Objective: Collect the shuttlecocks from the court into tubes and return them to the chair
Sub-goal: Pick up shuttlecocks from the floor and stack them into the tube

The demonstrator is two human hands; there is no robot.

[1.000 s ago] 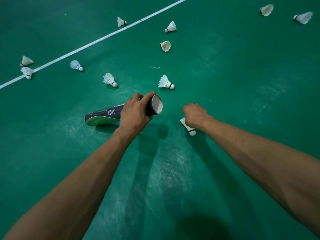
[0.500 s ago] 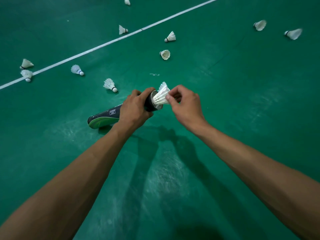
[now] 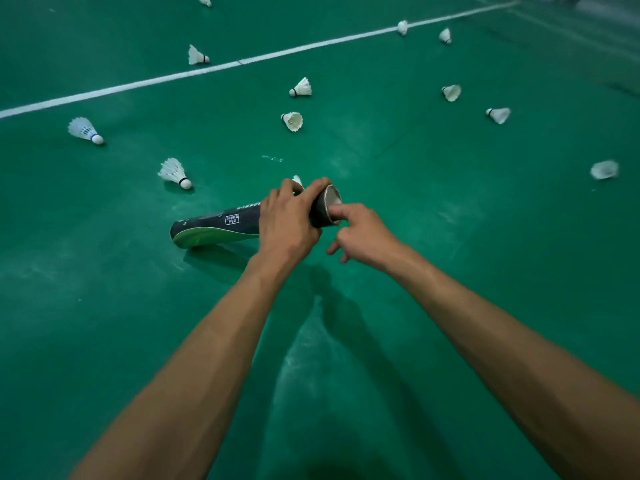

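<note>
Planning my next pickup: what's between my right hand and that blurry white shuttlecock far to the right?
Nothing: the head view shows only bare, faintly scuffed green court floor between the right hand and the blurred white shuttlecock.

Under you, a scuffed green court floor (image 3: 450,254) crossed by one white line (image 3: 138,85), with loose shuttlecocks (image 3: 293,120) lying scattered on both sides of it, a blue-banded shuttlecock (image 3: 85,130) at your far left.

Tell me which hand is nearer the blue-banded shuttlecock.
Left. The left hand, holding the tube, is right of the blue-banded shuttlecock; the right hand is farther right, at the tube's mouth.
</note>
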